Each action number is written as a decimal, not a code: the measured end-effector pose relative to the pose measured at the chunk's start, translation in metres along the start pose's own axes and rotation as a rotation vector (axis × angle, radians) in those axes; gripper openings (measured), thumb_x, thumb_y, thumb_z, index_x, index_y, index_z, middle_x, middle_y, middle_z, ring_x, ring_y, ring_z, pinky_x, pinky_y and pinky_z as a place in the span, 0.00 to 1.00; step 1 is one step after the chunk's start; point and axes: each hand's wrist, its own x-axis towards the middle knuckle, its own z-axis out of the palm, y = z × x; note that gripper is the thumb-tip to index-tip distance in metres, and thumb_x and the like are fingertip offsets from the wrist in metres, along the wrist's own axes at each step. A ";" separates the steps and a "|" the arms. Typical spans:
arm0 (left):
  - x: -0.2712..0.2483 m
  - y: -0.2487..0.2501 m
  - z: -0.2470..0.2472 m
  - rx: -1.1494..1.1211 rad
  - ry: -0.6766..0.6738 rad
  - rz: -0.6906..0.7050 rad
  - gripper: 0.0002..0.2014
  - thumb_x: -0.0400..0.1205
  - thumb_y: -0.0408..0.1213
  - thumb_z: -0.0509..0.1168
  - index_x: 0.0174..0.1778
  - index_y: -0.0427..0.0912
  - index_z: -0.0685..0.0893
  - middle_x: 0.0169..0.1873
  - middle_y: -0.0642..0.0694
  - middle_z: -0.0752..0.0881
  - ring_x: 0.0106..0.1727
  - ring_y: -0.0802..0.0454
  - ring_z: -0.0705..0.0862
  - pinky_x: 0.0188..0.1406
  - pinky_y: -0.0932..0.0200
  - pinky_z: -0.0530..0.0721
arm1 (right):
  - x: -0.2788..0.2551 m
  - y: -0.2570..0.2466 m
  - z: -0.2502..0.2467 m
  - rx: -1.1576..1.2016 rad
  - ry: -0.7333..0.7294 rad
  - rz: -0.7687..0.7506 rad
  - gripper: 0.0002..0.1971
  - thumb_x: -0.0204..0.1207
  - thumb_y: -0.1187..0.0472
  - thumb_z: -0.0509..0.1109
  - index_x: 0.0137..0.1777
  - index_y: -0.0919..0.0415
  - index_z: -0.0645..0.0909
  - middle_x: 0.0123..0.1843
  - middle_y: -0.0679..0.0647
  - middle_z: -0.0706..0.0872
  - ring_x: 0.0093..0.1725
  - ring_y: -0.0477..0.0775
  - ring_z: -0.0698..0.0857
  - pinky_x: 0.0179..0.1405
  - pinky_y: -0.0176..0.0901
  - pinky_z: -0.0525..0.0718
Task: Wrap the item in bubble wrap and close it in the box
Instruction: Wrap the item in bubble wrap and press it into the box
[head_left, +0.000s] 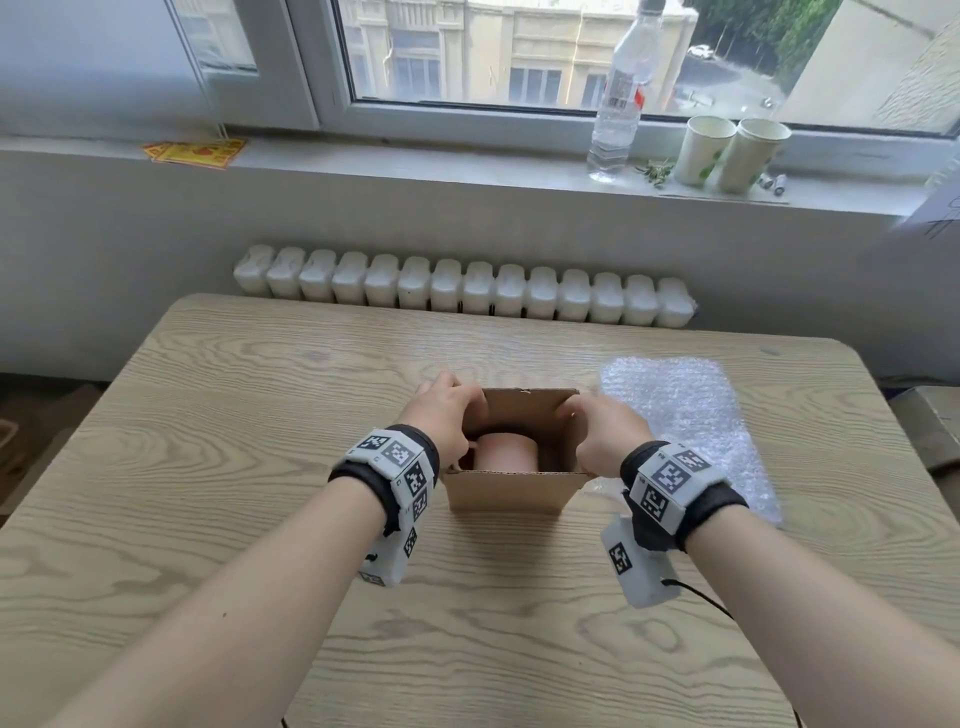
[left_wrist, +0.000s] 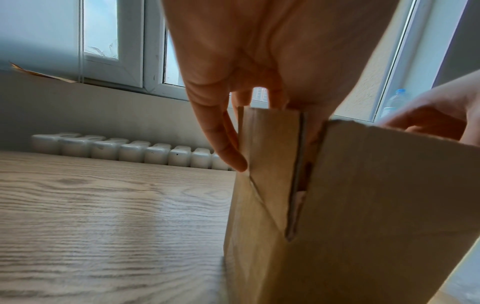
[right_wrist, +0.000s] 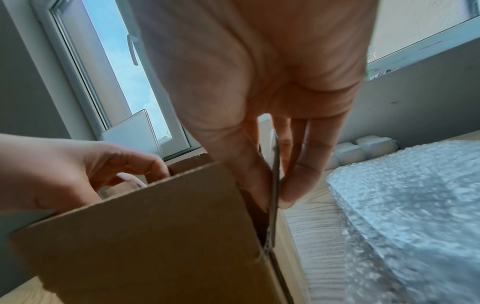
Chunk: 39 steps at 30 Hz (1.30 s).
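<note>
An open cardboard box (head_left: 506, 491) stands in the middle of the wooden table (head_left: 208, 467). Inside it lies a pink cylindrical item (head_left: 506, 454), bare of wrapping. My left hand (head_left: 447, 410) grips the box's left side flap (left_wrist: 270, 154), thumb inside and fingers (left_wrist: 228, 148) outside. My right hand (head_left: 602, 426) pinches the right side flap (right_wrist: 274, 205) between the thumb and fingers (right_wrist: 298, 174). Both flaps stand upright. A sheet of bubble wrap (head_left: 685, 410) lies flat on the table just right of the box, also plain in the right wrist view (right_wrist: 402, 205).
A white radiator (head_left: 462, 291) runs behind the table's far edge. On the window sill stand a clear water bottle (head_left: 621, 93) and two paper cups (head_left: 732, 153), with yellow papers (head_left: 195, 151) at the left. Bare tabletop lies left of and in front of the box.
</note>
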 end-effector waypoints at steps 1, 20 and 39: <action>-0.003 0.002 0.001 0.007 -0.011 0.007 0.22 0.74 0.21 0.64 0.61 0.47 0.80 0.65 0.47 0.73 0.67 0.45 0.71 0.65 0.56 0.76 | -0.004 0.002 0.001 -0.007 -0.004 -0.003 0.32 0.69 0.75 0.62 0.71 0.50 0.75 0.72 0.51 0.79 0.71 0.56 0.77 0.63 0.43 0.77; 0.032 0.155 0.024 0.134 -0.061 0.289 0.18 0.81 0.38 0.63 0.68 0.49 0.77 0.71 0.49 0.73 0.68 0.49 0.76 0.64 0.55 0.78 | -0.022 0.133 -0.046 0.344 0.265 0.202 0.06 0.76 0.59 0.69 0.49 0.52 0.86 0.58 0.53 0.88 0.58 0.52 0.85 0.57 0.44 0.82; 0.081 0.202 0.089 0.239 -0.281 0.176 0.20 0.83 0.40 0.62 0.73 0.47 0.74 0.72 0.45 0.71 0.68 0.47 0.77 0.61 0.54 0.79 | 0.008 0.227 0.009 0.339 0.187 0.550 0.26 0.72 0.64 0.73 0.70 0.56 0.74 0.65 0.57 0.84 0.64 0.61 0.82 0.59 0.46 0.79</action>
